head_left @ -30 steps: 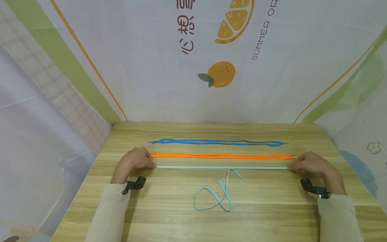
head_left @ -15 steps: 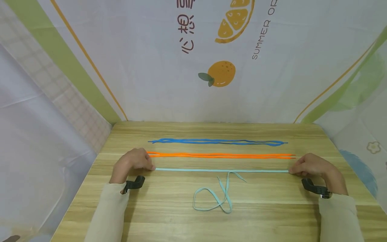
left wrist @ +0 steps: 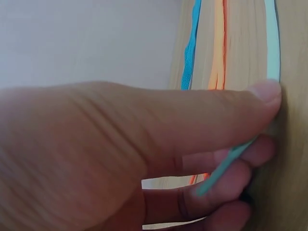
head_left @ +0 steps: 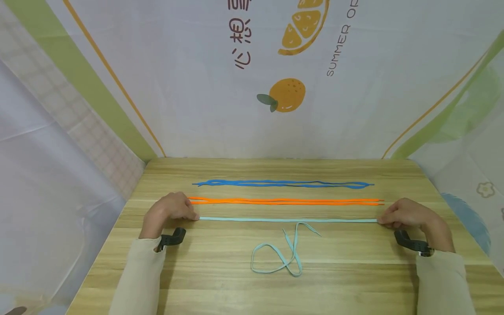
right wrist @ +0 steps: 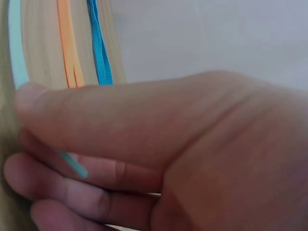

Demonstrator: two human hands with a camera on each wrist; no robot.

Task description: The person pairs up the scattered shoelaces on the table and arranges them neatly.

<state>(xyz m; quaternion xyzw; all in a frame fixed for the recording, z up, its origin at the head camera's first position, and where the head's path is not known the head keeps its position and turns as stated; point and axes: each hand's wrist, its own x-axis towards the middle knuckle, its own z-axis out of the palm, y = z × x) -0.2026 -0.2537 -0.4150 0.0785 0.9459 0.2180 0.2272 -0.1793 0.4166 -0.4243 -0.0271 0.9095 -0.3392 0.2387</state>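
Note:
A mint-green shoelace [head_left: 287,219] runs straight between my two hands, just in front of the orange laces. My left hand [head_left: 170,210] pinches its left end between thumb and fingers; in the left wrist view the lace's tip [left wrist: 216,174] pokes out below the thumb. At the other end my right hand [head_left: 409,214] pinches it the same way, the tip [right wrist: 73,164] showing under the thumb in the right wrist view. A second mint-green shoelace [head_left: 271,271] lies loosely looped on the table nearer to me, its upper bend close to the straight one.
Behind the held lace, two orange strands [head_left: 287,201] lie side by side across the wooden table [head_left: 334,284]. Farther back is a blue shoelace [head_left: 283,183], doubled lengthwise. A white printed cloth [head_left: 197,109] hangs along the table's back edge.
The mint-green lace has moved toward me, away from the orange strands, and is stretched out straight. My hands have drawn slightly farther apart. The looped lace's upper end shifted a little.

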